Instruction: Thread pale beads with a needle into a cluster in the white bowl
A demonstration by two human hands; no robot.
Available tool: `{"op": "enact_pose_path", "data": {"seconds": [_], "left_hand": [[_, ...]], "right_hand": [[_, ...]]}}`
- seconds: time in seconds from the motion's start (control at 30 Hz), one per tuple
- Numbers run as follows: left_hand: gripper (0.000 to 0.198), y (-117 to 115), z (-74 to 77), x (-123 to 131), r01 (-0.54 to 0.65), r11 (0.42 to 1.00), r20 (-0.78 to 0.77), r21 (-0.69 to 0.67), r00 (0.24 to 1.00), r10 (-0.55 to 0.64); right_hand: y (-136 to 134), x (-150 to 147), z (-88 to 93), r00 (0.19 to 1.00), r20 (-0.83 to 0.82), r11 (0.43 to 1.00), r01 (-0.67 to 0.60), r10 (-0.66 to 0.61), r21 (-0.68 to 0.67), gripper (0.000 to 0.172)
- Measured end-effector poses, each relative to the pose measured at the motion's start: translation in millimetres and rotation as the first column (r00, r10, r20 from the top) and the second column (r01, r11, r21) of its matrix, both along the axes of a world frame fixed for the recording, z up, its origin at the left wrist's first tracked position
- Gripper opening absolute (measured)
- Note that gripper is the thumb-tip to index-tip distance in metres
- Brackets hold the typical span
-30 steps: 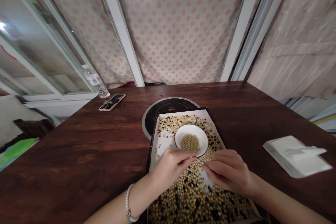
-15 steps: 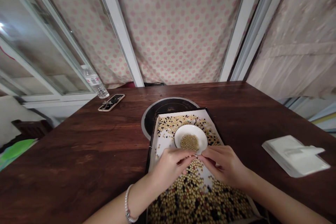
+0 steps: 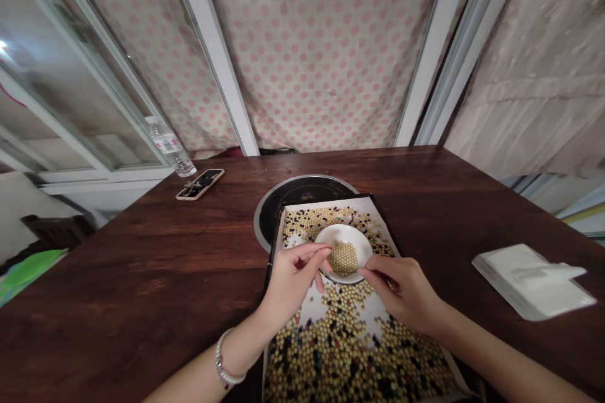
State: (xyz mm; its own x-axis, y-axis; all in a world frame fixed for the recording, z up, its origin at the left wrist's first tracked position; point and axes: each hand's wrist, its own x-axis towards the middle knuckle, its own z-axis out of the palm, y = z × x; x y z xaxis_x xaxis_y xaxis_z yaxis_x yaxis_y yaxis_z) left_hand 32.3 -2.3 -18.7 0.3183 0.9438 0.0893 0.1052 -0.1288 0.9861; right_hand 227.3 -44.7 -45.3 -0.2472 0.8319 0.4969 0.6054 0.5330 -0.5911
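Note:
A white bowl point(image 3: 336, 236) holding a heap of pale yellow beads point(image 3: 343, 258) sits inside a shallow box point(image 3: 378, 209) of mixed yellow and dark beads. My left hand point(image 3: 295, 280), with a pale bracelet point(image 3: 230, 365) at the wrist, is over the bowl's left edge, thumb and forefinger pinched together. At the bowl's lower right edge, the thumb and forefinger of my right hand point(image 3: 401, 289) are pressed together. Whatever lies between either pair of fingertips is too small to make out. Loose beads point(image 3: 331, 352) cover the near part of the box.
The box overlaps a round black inset point(image 3: 278, 201) in the dark wooden table point(image 3: 189, 277). A phone point(image 3: 201, 184) and a clear plastic bottle point(image 3: 172, 148) are at the back left. On the right lies a pack of tissues point(image 3: 532, 283).
My hands were together fingertip to fingertip just below the bowl. They have since parted, the left moving up and left over the bowl, the right staying near its lower right rim.

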Motion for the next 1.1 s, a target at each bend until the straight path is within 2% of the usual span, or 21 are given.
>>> {"op": "enact_pose_path", "data": {"seconds": [0.37, 0.5, 0.63, 0.73, 0.9, 1.1], "left_hand": [[0.019, -2, -2.8, 0, -0.001, 0.998, -0.037, 0.058, 0.999, 0.003], [0.017, -2, -5.8, 0, 0.006, 0.997, -0.066, 0.082, 0.998, 0.000], [0.013, -4, -11.0, -1, 0.033, 0.974, -0.168, 0.225, 0.986, 0.005], [0.012, -4, -13.4, -2, 0.049, 0.947, -0.233, 0.318, 0.972, 0.028], [0.013, -3, -15.5, -3, 0.085, 0.908, -0.297, 0.410, 0.954, 0.045], [0.015, -5, -15.6, -4, 0.127, 0.872, -0.310, 0.474, 0.950, 0.030]], "right_hand": [[-1, 1, 2.8, 1.000, 0.002, 1.000, 0.013, -0.013, 0.010, 0.027], [-5, 1, 5.7, 0.994, -0.105, 0.988, 0.040, -0.024, 0.147, 0.022], [-11, 1, 11.6, 0.980, -0.200, 0.936, 0.062, 0.009, 0.347, 0.019], [-13, 0, 12.8, 0.975, -0.209, 0.905, 0.026, 0.070, 0.426, 0.021], [-12, -1, 9.0, 0.981, -0.137, 0.918, -0.073, 0.136, 0.390, 0.018], [-11, -2, 8.5, 0.988, -0.092, 0.928, -0.085, 0.126, 0.363, 0.017]]}}
